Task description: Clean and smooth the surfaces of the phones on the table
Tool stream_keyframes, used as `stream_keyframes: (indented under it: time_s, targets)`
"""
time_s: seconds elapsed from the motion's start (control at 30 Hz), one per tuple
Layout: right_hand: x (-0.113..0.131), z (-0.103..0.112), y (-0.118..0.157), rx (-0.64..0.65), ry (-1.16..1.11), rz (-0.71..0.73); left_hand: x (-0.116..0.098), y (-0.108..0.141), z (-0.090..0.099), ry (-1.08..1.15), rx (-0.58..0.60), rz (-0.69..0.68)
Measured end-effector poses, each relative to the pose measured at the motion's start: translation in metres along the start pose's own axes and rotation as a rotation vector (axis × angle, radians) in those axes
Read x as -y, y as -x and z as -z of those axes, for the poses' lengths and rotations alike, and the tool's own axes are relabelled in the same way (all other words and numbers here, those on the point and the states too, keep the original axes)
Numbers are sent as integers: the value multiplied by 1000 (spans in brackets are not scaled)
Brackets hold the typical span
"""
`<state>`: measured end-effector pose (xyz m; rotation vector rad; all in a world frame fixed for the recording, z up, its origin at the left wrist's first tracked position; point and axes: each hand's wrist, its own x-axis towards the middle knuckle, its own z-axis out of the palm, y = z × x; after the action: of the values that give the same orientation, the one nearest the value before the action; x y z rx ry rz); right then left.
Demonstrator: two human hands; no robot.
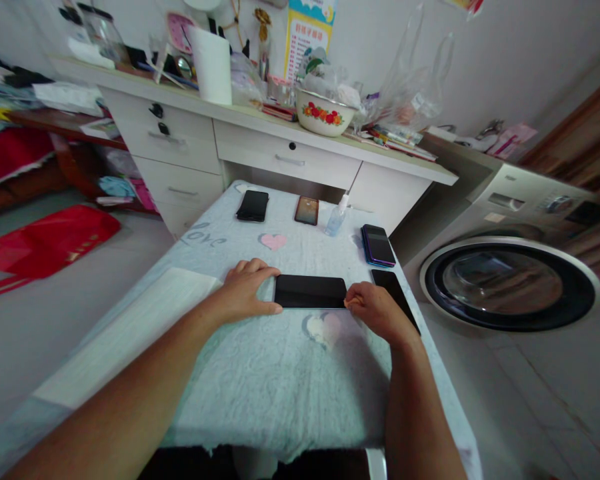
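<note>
A black-screened smartphone [310,292] lies face up and crosswise on the cloth-covered table. My left hand [247,290] holds its left end, the index finger at the far corner and the thumb at the near one. At the right end is my right hand [373,307], its fingers curled closed against the edge; whatever is pinched there, if anything, is hidden. Partly under my right wrist lies another dark phone [395,293]. Beyond it sits a stack of phones [378,245] with a purple-blue edge.
Farther back on the table are a black phone [253,205], a brown-backed phone [307,210] and a clear spray bottle [337,219]. White paper [130,333] lies at the left. A cluttered white desk [290,150] stands behind, a washing machine [510,253] at the right.
</note>
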<state>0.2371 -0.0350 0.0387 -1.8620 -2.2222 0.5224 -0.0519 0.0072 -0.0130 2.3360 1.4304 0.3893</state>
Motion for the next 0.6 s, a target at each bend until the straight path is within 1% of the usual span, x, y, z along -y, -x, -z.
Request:
stream_keyframes:
  time_s: [0.13,0.43,0.6]
  targets:
    - [-5,-5,-4,-55,-9,-20,1,0,-1,-4,2,8]
    - [-8,-20,-19,-188,72,-61,-3,0,2,1,11,29]
    - [-9,-25,-27,-219,80,-109,-4,0,2,2,11,25]
